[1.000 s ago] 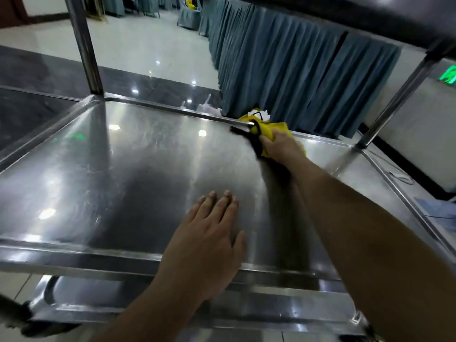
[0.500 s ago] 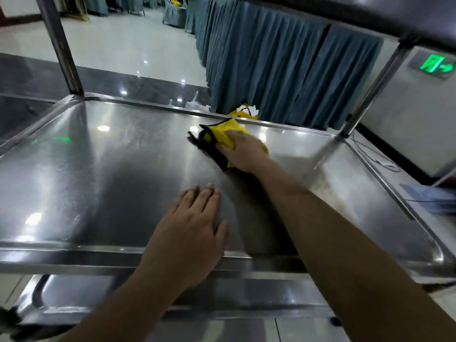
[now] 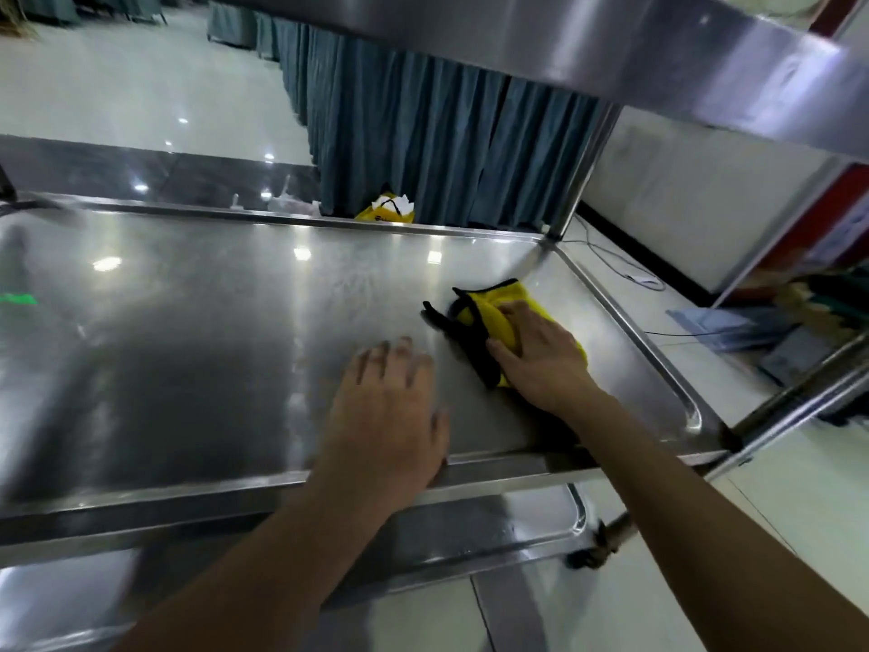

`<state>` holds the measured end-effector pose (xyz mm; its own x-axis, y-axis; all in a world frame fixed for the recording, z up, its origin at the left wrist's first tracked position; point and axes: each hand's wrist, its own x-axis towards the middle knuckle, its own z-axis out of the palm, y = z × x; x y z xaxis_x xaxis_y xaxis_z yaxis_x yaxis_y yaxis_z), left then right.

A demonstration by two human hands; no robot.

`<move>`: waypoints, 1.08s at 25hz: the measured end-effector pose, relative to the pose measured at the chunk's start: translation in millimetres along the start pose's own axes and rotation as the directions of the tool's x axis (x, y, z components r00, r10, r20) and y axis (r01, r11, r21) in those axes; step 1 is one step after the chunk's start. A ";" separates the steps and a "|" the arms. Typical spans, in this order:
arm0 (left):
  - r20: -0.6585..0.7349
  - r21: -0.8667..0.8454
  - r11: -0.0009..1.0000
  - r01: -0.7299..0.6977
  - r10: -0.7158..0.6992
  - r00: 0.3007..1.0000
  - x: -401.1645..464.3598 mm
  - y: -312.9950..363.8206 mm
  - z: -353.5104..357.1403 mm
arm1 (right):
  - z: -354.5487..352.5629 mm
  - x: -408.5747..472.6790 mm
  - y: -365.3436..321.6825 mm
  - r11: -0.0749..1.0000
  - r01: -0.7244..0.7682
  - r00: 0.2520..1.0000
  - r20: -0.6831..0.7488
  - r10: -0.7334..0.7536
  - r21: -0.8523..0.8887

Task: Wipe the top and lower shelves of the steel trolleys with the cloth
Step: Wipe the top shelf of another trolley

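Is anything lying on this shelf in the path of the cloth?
Only the left hand, resting flat near the front edge beside the yellow cloth under the right hand. The rest of the steel shelf shows nothing.

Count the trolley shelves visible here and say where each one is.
3. The middle shelf lies under both hands; the lower shelf shows beneath its near edge; the top shelf overhangs at the frame's top. Others may be out of view.

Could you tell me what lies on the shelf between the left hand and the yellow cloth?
Nothing: in the head view only bare steel shelf separates the left hand from the yellow cloth.
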<state>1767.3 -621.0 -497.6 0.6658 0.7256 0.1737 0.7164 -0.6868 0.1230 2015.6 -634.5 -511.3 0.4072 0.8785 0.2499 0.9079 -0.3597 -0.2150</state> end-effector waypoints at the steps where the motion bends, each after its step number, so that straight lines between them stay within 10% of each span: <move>1: 0.011 -0.024 0.994 -0.103 0.103 0.995 3.0 10.1 5.7 | 0.3 -1.0 3.7 1.000 0.011 1.000 -0.002 -0.011 0.013; 13: -0.048 -0.134 0.976 -0.172 0.167 0.985 11.7 7.1 23.6 | 22.3 137.3 27.6 0.995 -0.087 0.994 0.069 0.090 -0.055; 22: -0.029 -0.164 0.973 -0.159 0.157 0.987 12.8 2.9 29.7 | -6.2 -32.4 38.5 0.999 -0.026 1.000 0.008 0.026 0.036; 27: -0.003 -0.192 0.966 -0.172 0.175 0.985 17.1 3.8 29.1 | -41.3 -2.1 87.4 0.946 -0.317 0.948 0.011 0.319 -0.067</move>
<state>1787.5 -610.1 -522.6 0.7802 0.5942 0.1955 0.5373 -0.7966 0.2770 2098.2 -680.7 -491.7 0.6742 0.7215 0.1575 0.7363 -0.6402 -0.2193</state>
